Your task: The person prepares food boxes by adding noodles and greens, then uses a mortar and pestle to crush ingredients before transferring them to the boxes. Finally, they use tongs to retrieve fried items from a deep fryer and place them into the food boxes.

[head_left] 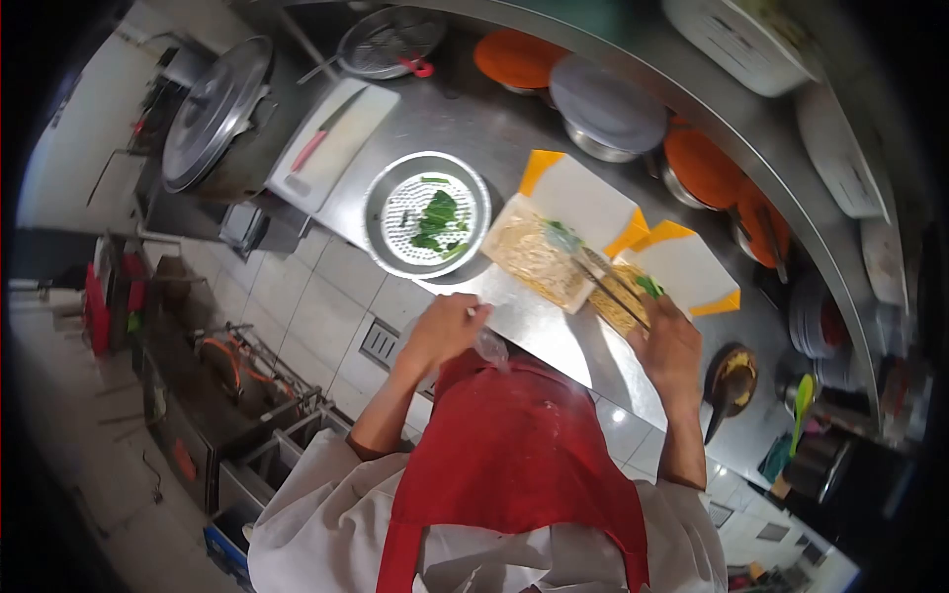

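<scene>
My right hand (670,348) is closed around a pair of chopsticks (615,284), whose tips reach over the left takeout box (539,259). That box, with a white lid and orange corner flaps, holds pale food and some greens by the chopstick tips. Beside it, a second open takeout box (692,259) contains yellow noodles (615,308) and leafy greens (649,286), close to my right fingers. My left hand (447,328) is closed in front of the counter edge, with clear plastic (491,349) hanging at its fingers. A perforated metal bowl (374,219) with cut greens (435,219) stands to the left.
A knife (318,144) lies on a white cutting board (358,138) near a large lidded pot (213,114). Along the back stand orange-lidded containers (519,59) and a grey-lidded pot (608,104), below a steel shelf (633,59). At right sits a small dark bowl (733,374) with a ladle.
</scene>
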A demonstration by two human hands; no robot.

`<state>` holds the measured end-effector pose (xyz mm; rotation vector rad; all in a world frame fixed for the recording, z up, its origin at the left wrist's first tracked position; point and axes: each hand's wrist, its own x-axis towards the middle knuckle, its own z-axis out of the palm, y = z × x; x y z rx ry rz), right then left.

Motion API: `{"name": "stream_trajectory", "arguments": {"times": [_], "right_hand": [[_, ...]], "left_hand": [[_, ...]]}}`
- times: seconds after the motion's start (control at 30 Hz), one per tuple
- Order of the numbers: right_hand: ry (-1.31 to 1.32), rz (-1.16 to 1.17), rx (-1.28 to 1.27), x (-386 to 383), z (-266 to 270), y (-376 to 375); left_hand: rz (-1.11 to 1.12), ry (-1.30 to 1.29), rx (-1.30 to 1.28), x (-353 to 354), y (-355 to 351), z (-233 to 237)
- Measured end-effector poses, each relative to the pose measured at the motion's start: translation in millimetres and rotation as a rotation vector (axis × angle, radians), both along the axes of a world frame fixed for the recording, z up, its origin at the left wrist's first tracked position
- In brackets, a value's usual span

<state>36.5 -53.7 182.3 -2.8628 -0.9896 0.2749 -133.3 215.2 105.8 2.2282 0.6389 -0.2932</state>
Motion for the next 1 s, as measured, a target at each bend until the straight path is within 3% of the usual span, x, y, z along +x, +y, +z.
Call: {"name": "stream_trajectory", "arguments": {"times": [0.17,0.2,0.3,0.37,0.4,0.43,0.47,0.5,0.53,0.6,0.63,0.7,0.77,0.87,0.9,0.97,1.0], "right_hand": [[0.067,0.174,0.275,-2.0,11.7,30.5],[0.117,0.189,0.344,-2.0,3.9,46.5],[0.213,0.252,0.366,-1.7,-28.6,110.5],[0.220,0.312,0.314,-0.8,-50.5,147.1],[0.224,0.375,0.298,-0.6,-61.3,176.3],[0.173,0.419,0.364,-1.8,-78.7,192.5],[0.140,0.506,0.449,-1.2,-95.6,204.3],[0.278,0.527,0.384,-2.2,-94.3,221.7],[0.351,0.495,0.221,-6.1,-91.0,243.5],[0.495,0.754,0.414,-14.1,-106.5,277.0],[0.790,0.493,0.147,-44.1,-68.6,301.9],[1.068,0.335,0.269,-83.4,-73.4,348.6],[1.280,0.443,0.114,-88.8,-72.4,388.1],[1.452,0.673,-0.019,-193.1,-87.5,458.5],[1.510,0.764,-0.034,-226.2,-88.3,473.0],[1.256,1.131,-0.183,-286.2,-77.2,501.8],[1.290,1.214,-0.189,-322.4,-64.0,505.6]], "left_hand": [[0.639,0.115,-0.286,-52.0,70.8,-55.5],[0.859,0.033,-0.560,-45.4,72.2,-44.1],[1.057,-0.278,-0.567,-30.1,78.2,-80.6],[0.983,-0.307,-0.458,-25.9,86.1,-105.9],[1.005,-0.489,-0.376,-21.9,83.4,-122.8],[1.069,-0.349,-0.281,-24.8,93.3,-186.7],[1.093,-0.281,-0.249,-29.4,95.5,-174.9],[1.116,-0.212,-0.220,-32.4,95.9,-160.8],[1.160,-0.345,-0.237,-55.5,97.1,-133.3],[1.225,-0.465,-0.153,-103.5,105.7,-90.5],[1.290,-0.393,-0.158,-129.1,115.8,-97.5],[1.313,-0.432,-0.158,-201.0,121.8,-60.2],[1.445,-0.407,-0.208,-225.7,108.5,-23.0],[1.689,-0.593,0.001,-297.7,103.5,-100.6],[1.775,-0.531,-0.081,-320.9,82.5,-53.5],[2.014,-0.501,0.030,-346.7,54.1,-37.5],[2.062,-0.570,0.094,-359.8,37.4,-31.6]]}}
